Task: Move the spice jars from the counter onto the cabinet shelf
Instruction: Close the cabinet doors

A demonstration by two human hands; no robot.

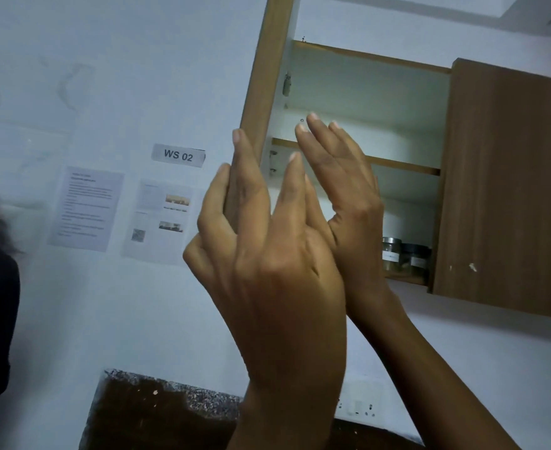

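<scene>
The left hand (267, 254) is raised at the free edge of the open cabinet door (269, 69). Its fingers curl round that edge from the outer side, the forefinger lies straight up along it, and the thumb stands off on the inner side. Just behind it and partly hidden by it, the right hand (342, 190) is lifted in front of the cabinet's opening with its fingers straight and slightly spread, holding nothing. The two hands overlap in this view; I cannot tell whether they touch.

Two spice jars (404, 258) stand upright on the bottom shelf (407, 280) of the cabinet, at its right end, touching or very nearly so. They are short, round and of clear glass, each with a small white label on the front. The left one has a silvery lid and yellow-brown contents; the right one has a dark lid, and its contents are too dim to make out. Both sit near the front lip, just beside the shut right door (508, 190).

Inside, the cabinet is white, with a middle shelf (404, 166) edged in brown wood. On the pale wall to the left hang a sign (178, 156) reading "WS 02" and two printed sheets (87, 209). Below lies a dark speckled counter (157, 414), and a wall socket (362, 408) is set low down.
</scene>
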